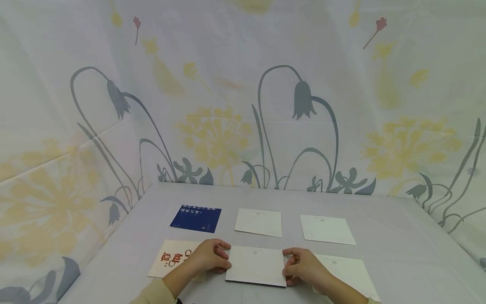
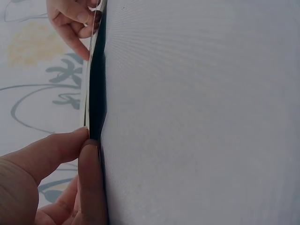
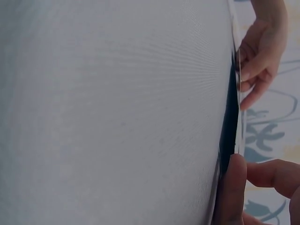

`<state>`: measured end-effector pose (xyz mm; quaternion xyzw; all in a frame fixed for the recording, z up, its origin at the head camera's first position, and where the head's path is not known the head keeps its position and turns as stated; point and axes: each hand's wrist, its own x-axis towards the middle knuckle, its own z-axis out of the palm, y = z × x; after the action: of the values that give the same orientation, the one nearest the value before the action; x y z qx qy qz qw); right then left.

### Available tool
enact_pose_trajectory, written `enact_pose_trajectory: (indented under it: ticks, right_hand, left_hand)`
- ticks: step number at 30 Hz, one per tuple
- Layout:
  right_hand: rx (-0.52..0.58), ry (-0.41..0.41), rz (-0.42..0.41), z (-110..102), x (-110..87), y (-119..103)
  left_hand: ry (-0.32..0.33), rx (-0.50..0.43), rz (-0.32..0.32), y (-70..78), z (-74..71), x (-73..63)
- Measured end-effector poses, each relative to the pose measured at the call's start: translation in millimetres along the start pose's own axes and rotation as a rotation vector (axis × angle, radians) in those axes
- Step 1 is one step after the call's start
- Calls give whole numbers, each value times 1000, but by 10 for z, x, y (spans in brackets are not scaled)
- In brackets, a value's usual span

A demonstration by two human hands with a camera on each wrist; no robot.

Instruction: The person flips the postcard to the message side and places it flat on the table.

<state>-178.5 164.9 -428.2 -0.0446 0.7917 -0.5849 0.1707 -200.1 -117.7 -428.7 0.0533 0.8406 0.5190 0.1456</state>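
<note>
A white postcard (image 1: 257, 266) with a small mark near its top edge is held between both hands at the front middle of the table. My left hand (image 1: 211, 256) pinches its left edge between thumb and fingers. On the opposite edge, my right hand (image 1: 305, 267) grips it in the same way. Both wrist views show the card (image 2: 92, 98) nearly edge-on, with a dark band beneath it. A cream card with red characters (image 1: 172, 258) lies partly behind the left hand and forearm. Another white card (image 1: 347, 272) is partly covered by the right forearm.
Behind the held card lie a dark blue card with white writing (image 1: 197, 219), a white card (image 1: 259, 222) and another white card at the right (image 1: 327, 229). The table (image 1: 125, 261) has a pale cover. A flower-printed curtain (image 1: 228, 93) hangs around its back and sides.
</note>
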Motion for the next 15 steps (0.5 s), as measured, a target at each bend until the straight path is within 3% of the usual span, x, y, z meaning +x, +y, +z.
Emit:
enact_pose_trajectory:
  ticks: [15]
  right_hand:
    - [-17,-5,-38,-12,-16,-12]
  left_hand:
    - [-8,-26,3,-13,-19,3]
